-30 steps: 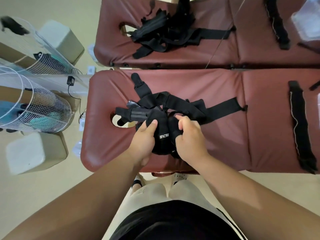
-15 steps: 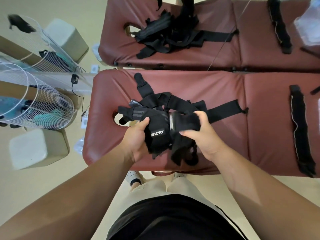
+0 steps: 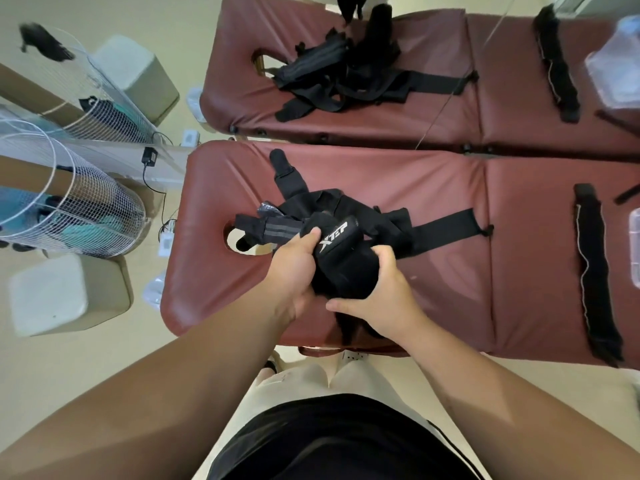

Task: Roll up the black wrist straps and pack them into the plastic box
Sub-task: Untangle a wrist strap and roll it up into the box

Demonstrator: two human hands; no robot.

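I see both hands curled round one black wrist strap (image 3: 341, 261): my left hand (image 3: 294, 268) grips its logo end, my right hand (image 3: 384, 299) wraps its underside, above the near massage table (image 3: 450, 271).

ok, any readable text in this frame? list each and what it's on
"XTEP": white print, tilted, on the rolled black wrist strap gripped by the left hand and the right hand.

Nothing else is readable. The strap pile behind it shows no print, and the power adapter is too small to show any label.
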